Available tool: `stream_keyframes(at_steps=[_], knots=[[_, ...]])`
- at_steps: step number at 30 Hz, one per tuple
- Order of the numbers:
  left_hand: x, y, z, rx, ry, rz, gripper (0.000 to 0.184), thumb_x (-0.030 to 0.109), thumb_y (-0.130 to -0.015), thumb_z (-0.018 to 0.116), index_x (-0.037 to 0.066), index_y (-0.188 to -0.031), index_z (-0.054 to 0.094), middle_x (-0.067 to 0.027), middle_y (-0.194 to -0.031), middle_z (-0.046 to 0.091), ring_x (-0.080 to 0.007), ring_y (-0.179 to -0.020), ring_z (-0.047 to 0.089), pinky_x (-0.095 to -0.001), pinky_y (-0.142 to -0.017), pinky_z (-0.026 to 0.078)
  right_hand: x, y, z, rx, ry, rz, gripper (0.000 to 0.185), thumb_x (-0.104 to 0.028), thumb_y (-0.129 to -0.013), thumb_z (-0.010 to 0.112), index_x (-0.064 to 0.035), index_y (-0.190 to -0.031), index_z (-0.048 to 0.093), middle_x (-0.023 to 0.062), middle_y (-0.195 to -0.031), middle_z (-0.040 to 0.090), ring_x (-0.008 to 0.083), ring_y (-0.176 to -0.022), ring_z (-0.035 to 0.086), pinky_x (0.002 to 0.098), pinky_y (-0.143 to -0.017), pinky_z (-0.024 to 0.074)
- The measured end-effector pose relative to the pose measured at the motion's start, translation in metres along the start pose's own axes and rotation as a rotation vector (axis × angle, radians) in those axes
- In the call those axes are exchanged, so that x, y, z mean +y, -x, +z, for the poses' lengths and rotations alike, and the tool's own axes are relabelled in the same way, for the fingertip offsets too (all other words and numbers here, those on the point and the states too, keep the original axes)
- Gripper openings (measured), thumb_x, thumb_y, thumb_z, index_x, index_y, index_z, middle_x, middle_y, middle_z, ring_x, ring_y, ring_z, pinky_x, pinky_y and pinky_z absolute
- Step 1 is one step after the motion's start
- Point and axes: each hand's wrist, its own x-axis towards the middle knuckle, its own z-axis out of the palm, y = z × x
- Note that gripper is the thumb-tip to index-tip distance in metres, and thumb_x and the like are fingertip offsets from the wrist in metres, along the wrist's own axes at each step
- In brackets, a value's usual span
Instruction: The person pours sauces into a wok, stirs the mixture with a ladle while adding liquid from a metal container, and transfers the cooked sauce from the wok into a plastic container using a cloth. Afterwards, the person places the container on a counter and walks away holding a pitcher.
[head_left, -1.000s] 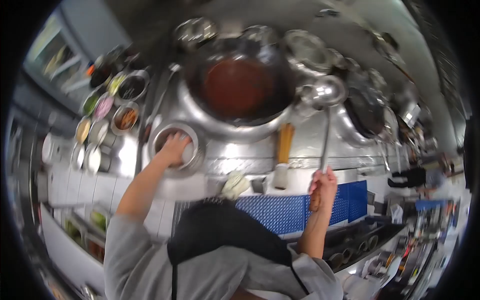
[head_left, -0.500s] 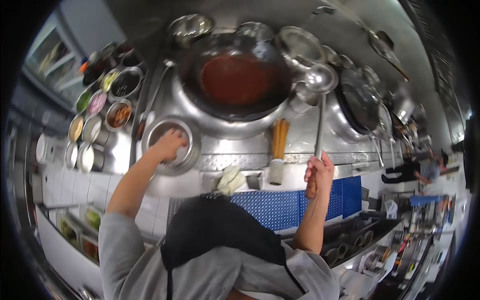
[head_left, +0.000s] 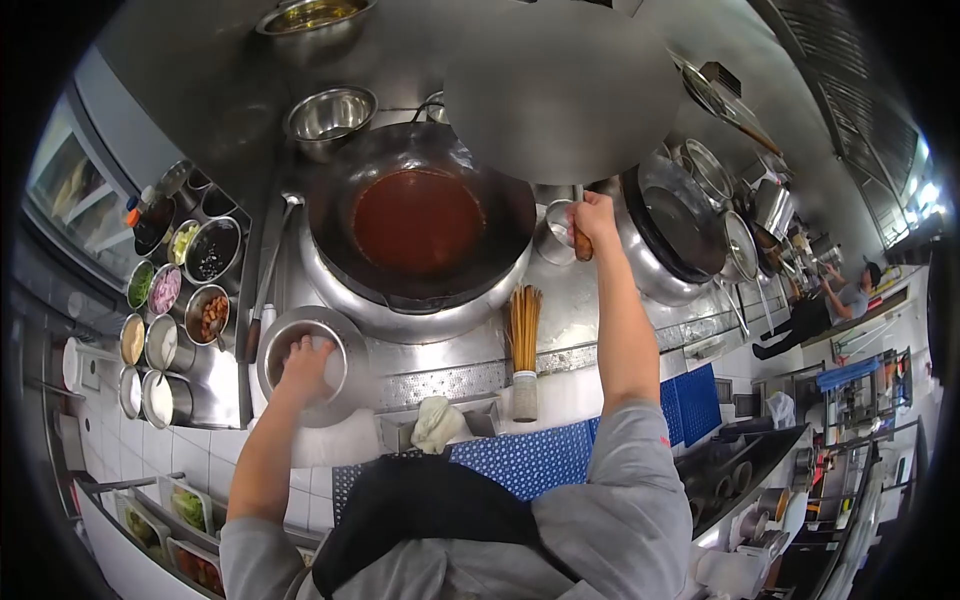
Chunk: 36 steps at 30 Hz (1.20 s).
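Note:
My left hand [head_left: 305, 368] is inside a steel bowl [head_left: 352, 392] at the lower left, its fingers bent over a pale thing I cannot make out. At arm's length, my right hand [head_left: 593, 220] grips the brown-ended handle [head_left: 582, 244] of a long-handled ladle, right of the wok. The ladle's head does not show; a smooth grey blur covers the area above the hand. Dark red liquid [head_left: 418, 222] lies in the large black wok [head_left: 335, 265] between my hands. Below the wok stands a bamboo brush [head_left: 524, 345], beside a crumpled pale cloth [head_left: 437, 424].
Containers of chopped ingredients [head_left: 212, 250] stand at the left, with a long-handled utensil [head_left: 272, 262] beside them. A second black wok [head_left: 680, 225] is at the right. Steel bowls [head_left: 333, 118] sit behind the large wok. Another person [head_left: 850, 300] is far off at the right.
My right hand has moved forward and up with the ladle, whose head is no longer visible. My left hand remains in the bowl. The view has shifted, showing more behind the wok.

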Motion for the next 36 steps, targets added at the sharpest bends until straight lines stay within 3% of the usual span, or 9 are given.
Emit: stream_keyframes(at_steps=[4,12,17,19,22,25,29,32,36], knots=[[0.001,0.001,-0.006,-0.026,0.019,0.002,0.094,0.018,-0.054,0.090,0.023,-0.137,0.047,-0.0275,-0.145,0.037,-0.0524,-0.130,0.041,-0.0633,-0.099,0.046,-0.022,0.018,-0.001,-0.016,-0.393,0.118,0.006,-0.006,-0.088,0.062,-0.0002,-0.086,0.062,0.0039,-0.063,0.058,0.0138,-0.045,0.053,0.0275,-0.040,0.0413],[-0.005,-0.006,0.012,0.031,-0.038,0.062,0.094,0.021,-0.055,0.091,0.025,-0.137,0.045,-0.0216,-0.143,0.038,-0.0476,-0.130,0.042,-0.0666,-0.096,0.047,-0.025,0.134,-0.045,-0.646,-1.377,0.320,0.032,-0.017,-0.101,0.051,0.0050,-0.123,0.056,0.0018,-0.078,0.056,0.0097,-0.058,0.051,0.0245,-0.048,0.0431],[-0.015,-0.008,0.023,0.061,-0.015,0.144,0.096,0.021,-0.055,0.091,0.026,-0.138,0.043,-0.0227,-0.145,0.039,-0.0495,-0.131,0.041,-0.0657,-0.097,0.046,-0.031,0.275,-0.021,-0.771,-1.588,0.370,0.052,-0.017,-0.104,0.039,0.0082,-0.148,0.028,0.0076,-0.086,0.053,0.0129,-0.059,0.051,0.0299,-0.049,0.0461],[-0.014,-0.004,0.018,0.034,0.017,0.142,0.091,0.020,-0.058,0.089,0.026,-0.138,0.045,-0.0252,-0.146,0.038,-0.0514,-0.130,0.041,-0.0651,-0.099,0.045,-0.040,0.329,-0.007,-0.742,-1.643,0.404,0.062,-0.016,-0.106,0.035,0.0048,-0.155,0.005,0.0079,-0.085,0.048,0.0131,-0.059,0.047,0.0287,-0.047,0.0428],[-0.007,0.002,0.004,0.005,0.002,0.125,0.086,0.019,-0.060,0.088,0.021,-0.136,0.049,-0.0248,-0.145,0.040,-0.0507,-0.129,0.043,-0.0604,-0.103,0.045,-0.035,0.379,0.005,-0.858,-1.593,0.455,0.066,-0.013,-0.103,0.039,0.0038,-0.155,0.001,0.0111,-0.086,0.051,0.0148,-0.056,0.052,0.0297,-0.044,0.0483],[-0.012,-0.001,0.013,0.086,0.055,0.188,0.067,0.013,-0.065,0.082,0.015,-0.128,0.059,-0.0247,-0.133,0.053,-0.0465,-0.123,0.052,-0.0526,-0.101,0.047,-0.037,0.415,0.015,-0.801,-1.415,0.548,0.064,-0.009,-0.099,0.045,0.0073,-0.153,0.014,0.0099,-0.076,0.052,0.0156,-0.045,0.051,0.0296,-0.036,0.0440],[-0.024,-0.019,0.040,0.200,0.169,0.281,0.030,0.000,-0.070,0.068,0.009,-0.099,0.071,-0.0222,-0.099,0.068,-0.0391,-0.101,0.064,-0.0462,-0.091,0.051,-0.053,0.447,0.035,-0.739,-1.009,0.511,0.062,-0.001,-0.090,0.053,0.0087,-0.148,0.032,0.0087,-0.063,0.052,0.0139,-0.039,0.049,0.0255,-0.035,0.0431],[-0.029,-0.020,0.039,0.233,0.243,0.265,0.028,0.005,-0.071,0.070,0.007,-0.098,0.071,-0.0230,-0.098,0.068,-0.0392,-0.096,0.065,-0.0454,-0.091,0.052,-0.067,0.465,0.049,-0.647,-0.514,0.458,0.061,0.003,-0.086,0.058,0.0076,-0.144,0.042,0.0073,-0.063,0.055,0.0121,-0.040,0.049,0.0242,-0.036,0.0428],[-0.014,-0.005,0.030,0.180,-0.002,0.070,0.034,0.013,-0.079,0.070,0.007,-0.112,0.069,-0.0269,-0.124,0.058,-0.0451,-0.119,0.055,-0.0524,-0.088,0.055,-0.050,0.466,0.055,-0.708,-0.175,0.336,0.067,0.008,-0.084,0.061,-0.0014,-0.148,0.044,0.0006,-0.068,0.056,0.0060,-0.046,0.051,0.0204,-0.041,0.0417]])
